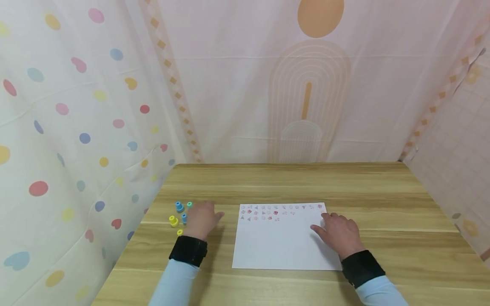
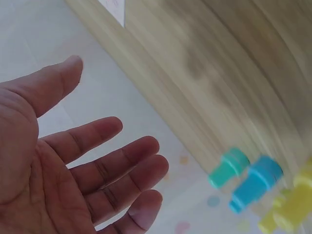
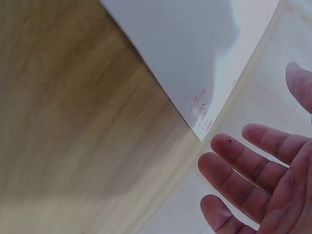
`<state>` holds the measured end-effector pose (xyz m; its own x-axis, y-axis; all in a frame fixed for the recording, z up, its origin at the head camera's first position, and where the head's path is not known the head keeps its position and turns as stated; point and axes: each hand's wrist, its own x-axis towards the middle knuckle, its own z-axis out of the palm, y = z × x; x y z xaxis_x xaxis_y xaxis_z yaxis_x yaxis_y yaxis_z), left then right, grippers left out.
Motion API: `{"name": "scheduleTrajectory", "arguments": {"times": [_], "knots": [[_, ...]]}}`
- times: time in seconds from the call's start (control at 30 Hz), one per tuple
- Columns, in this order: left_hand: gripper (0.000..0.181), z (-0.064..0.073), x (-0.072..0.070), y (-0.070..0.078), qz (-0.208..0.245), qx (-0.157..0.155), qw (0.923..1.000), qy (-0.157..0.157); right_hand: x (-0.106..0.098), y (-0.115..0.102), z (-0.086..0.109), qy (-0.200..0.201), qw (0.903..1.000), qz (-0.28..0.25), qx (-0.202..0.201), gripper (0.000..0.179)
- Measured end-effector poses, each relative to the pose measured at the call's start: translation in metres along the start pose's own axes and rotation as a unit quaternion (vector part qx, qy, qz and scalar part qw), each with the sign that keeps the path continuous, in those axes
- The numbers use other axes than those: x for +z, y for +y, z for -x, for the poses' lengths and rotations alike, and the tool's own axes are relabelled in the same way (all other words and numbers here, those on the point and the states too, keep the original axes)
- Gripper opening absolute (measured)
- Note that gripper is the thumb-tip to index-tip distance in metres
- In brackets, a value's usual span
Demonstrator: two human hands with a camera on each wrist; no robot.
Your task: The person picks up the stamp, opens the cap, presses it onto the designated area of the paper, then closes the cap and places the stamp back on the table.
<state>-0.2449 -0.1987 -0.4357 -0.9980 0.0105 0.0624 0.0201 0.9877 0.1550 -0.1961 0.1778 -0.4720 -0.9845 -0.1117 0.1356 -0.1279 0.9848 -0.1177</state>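
Note:
My left hand (image 1: 202,221) hovers beside a group of small plastic stamps, fingers loosely spread, holding nothing. In the head view a blue stamp (image 1: 179,207), a yellow stamp (image 1: 173,221) and a green stamp (image 1: 189,205) stand to its left, and it partly covers the group. The left wrist view shows the green stamp (image 2: 229,167) next to a blue one (image 2: 257,183), beyond the fingertips. A white sheet of paper (image 1: 283,246) lies flat, with rows of small reddish prints along its top. Over its right edge is my right hand (image 1: 338,233), fingers relaxed and gripping nothing.
The wooden table (image 1: 383,191) bears the paper and stamps. Behind it hangs a pale curtain (image 1: 229,106) with an arch pattern, and a dotted curtain (image 1: 76,170) runs along the left side. Black bands wrap both wrists.

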Motion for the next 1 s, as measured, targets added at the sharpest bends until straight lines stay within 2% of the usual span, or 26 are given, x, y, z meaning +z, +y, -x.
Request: {"name": "scheduleTrajectory", "arguments": {"times": [0.1, 0.27, 0.43, 0.57, 0.73, 1.0], "knots": [[0.044, 0.002, -0.007, -0.014, -0.01, 0.003, 1.0, 0.0, 0.0, 0.0, -0.001, -0.001, 1.0, -0.002, 0.001, 0.056], [0.039, 0.009, -0.016, -0.037, -0.026, -0.005, 0.9995, -0.019, -0.001, 0.0, 0.0, 0.0, 1.0, -0.005, 0.002, 0.056], [0.038, 0.015, -0.019, -0.056, -0.019, -0.041, 0.998, -0.045, -0.002, 0.0, 0.001, 0.003, 0.9999, -0.009, 0.003, 0.055], [0.035, 0.022, -0.018, -0.068, -0.021, -0.062, 0.997, -0.043, -0.002, 0.0, 0.001, -0.002, 0.9999, -0.013, 0.003, 0.055], [0.028, 0.028, -0.015, -0.077, -0.021, -0.076, 0.9956, -0.051, 0.0, 0.001, 0.002, -0.001, 0.9999, -0.016, 0.002, 0.055], [0.024, 0.033, -0.013, -0.081, -0.009, -0.085, 0.9935, -0.075, 0.0, 0.002, 0.002, 0.004, 0.9998, -0.017, -0.003, 0.054]]}}
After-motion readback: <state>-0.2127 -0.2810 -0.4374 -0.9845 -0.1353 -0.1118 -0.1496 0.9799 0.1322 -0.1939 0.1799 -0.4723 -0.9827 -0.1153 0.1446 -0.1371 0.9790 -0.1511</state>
